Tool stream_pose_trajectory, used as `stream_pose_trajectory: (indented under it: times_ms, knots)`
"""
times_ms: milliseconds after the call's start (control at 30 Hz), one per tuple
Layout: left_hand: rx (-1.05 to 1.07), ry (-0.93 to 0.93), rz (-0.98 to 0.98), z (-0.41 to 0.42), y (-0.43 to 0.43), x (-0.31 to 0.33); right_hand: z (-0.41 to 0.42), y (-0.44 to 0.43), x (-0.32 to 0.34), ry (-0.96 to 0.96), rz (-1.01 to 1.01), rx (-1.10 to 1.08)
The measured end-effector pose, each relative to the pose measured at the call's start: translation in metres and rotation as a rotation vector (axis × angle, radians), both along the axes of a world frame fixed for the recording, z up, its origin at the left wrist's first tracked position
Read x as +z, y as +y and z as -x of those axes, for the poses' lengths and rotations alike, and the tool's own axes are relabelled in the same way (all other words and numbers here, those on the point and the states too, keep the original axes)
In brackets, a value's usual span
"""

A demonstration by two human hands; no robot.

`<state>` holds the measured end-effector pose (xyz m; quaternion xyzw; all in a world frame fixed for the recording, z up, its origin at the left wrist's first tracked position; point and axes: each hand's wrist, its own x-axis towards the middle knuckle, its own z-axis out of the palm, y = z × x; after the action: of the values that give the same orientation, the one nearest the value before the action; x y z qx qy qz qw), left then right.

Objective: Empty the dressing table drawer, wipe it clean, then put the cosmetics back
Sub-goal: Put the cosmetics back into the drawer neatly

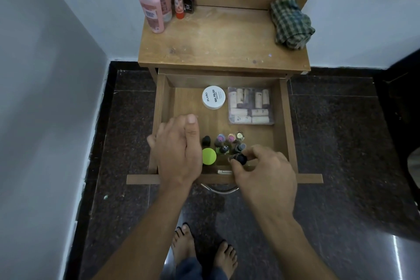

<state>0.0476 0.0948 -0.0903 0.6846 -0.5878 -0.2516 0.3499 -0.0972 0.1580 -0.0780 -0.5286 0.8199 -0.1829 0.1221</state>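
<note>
Table top (222, 38) holds the checked cloth (292, 22) back right. Drawer (285, 120) below is open, cosmetics inside. Left hand (179, 152) is loose over its front left, gripping nothing I can see. Right hand (266, 170) pinches a dark-capped bottle (241, 158) at the edge of the bottle cluster (229, 141). Risk: tight packing, so knuckles could topple its neighbours.

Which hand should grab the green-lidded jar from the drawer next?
Left. The left hand looks empty and hovers right beside the green-lidded jar, while the right hand is busy pinching a dark-capped bottle at the drawer's front.
</note>
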Motion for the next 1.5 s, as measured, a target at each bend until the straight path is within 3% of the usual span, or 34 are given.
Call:
stream_pose_trajectory:
  times_ms: [333,867,1100,1367,1500]
  knots:
    - [-0.011,-0.028,-0.006,0.0,-0.001,0.0,0.033,-0.011,0.002,-0.013,-0.205,-0.118]
    - [-0.039,-0.032,0.002,0.0,-0.001,-0.001,0.038,-0.041,-0.011,0.032,-0.219,0.095]
    - [-0.039,-0.026,-0.003,0.0,0.0,0.002,0.044,-0.045,0.017,0.039,-0.317,0.128]
    - [-0.033,-0.057,-0.023,-0.001,-0.002,0.005,-0.003,-0.169,0.09,-0.224,0.079,0.21]
    - [-0.038,-0.078,-0.045,-0.001,-0.002,0.004,-0.048,-0.25,0.099,-0.155,0.278,0.254]
